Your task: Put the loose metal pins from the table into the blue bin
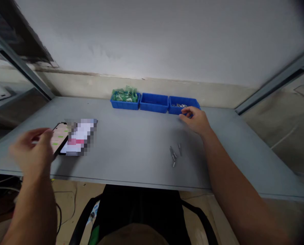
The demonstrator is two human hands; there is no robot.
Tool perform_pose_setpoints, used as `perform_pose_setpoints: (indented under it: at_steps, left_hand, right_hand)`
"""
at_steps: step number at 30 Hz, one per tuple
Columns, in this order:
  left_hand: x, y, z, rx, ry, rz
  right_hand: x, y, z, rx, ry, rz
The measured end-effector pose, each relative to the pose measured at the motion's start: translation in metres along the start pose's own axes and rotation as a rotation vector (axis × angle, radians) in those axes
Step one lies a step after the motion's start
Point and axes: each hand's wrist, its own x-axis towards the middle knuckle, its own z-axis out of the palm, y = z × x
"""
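Note:
My left hand [36, 149] is at the left of the table, blurred by motion. Its fingers curl beside a phone [59, 136] with a lit screen, and whether they hold anything does not show. My right hand [196, 119] reaches to the front edge of the right blue bin [172, 111], thumb and fingers curved and apart, with nothing visible between them. Small shiny metal parts [179, 105] lie inside that bin. Several slim metal pins [172, 154] lie loose on the table, nearer to me than my right hand.
A second phone-like device [80, 136], its screen pixelated, lies against the phone. Along the wall stand a middle blue bin [154, 108] and a left blue bin [125, 105] heaped with green plastic packets [125, 95]. The grey table [131, 146] has metal frame posts at both sides.

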Motion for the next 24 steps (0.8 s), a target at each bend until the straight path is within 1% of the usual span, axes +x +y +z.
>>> perform_pose_setpoints:
  at_steps: [1, 2, 4, 6, 8, 10, 13, 15, 16, 18, 20, 24]
  left_hand:
    - [-0.002, 0.021, 0.008, -0.115, -0.002, 0.0]
    - [-0.004, 0.044, 0.016, -0.158, -0.084, 0.064]
    - [-0.011, 0.091, 0.035, -0.106, -0.205, 0.252]
    - [-0.02, 0.134, 0.056, -0.1, -0.287, 0.395]
    - [-0.03, 0.165, 0.08, -0.068, -0.36, 0.505]
    - [-0.041, 0.185, 0.105, -0.115, -0.431, 0.576]
    - [-0.057, 0.197, 0.141, -0.206, -0.491, 0.692]
    - [-0.069, 0.198, 0.159, -0.264, -0.522, 0.752]
    - [-0.074, 0.198, 0.165, -0.293, -0.541, 0.765]
    - [-0.083, 0.197, 0.171, -0.341, -0.581, 0.772]
    - [-0.09, 0.196, 0.17, -0.37, -0.608, 0.764]
    - [-0.094, 0.194, 0.167, -0.392, -0.617, 0.763]
  right_hand:
    - [-0.003, -0.003, -0.002, 0.009, -0.073, 0.0]
    - [-0.006, -0.006, -0.005, 0.022, -0.171, 0.001]
    - [-0.012, -0.011, -0.009, 0.047, -0.39, -0.013]
    - [-0.016, -0.015, -0.012, 0.063, -0.557, -0.015]
    - [-0.017, -0.017, -0.013, 0.078, -0.682, -0.001]
    - [-0.016, -0.019, -0.015, 0.024, -0.794, 0.009]
    - [-0.014, -0.021, -0.018, -0.083, -0.978, 0.056]
    - [-0.014, -0.021, -0.018, -0.14, -1.112, 0.109]
    - [-0.014, -0.02, -0.018, -0.166, -1.163, 0.137]
    - [-0.015, -0.019, -0.017, -0.205, -1.22, 0.186]
    - [-0.016, -0.018, -0.015, -0.206, -1.235, 0.208]
    - [-0.016, -0.015, -0.014, -0.147, -1.267, 0.174]
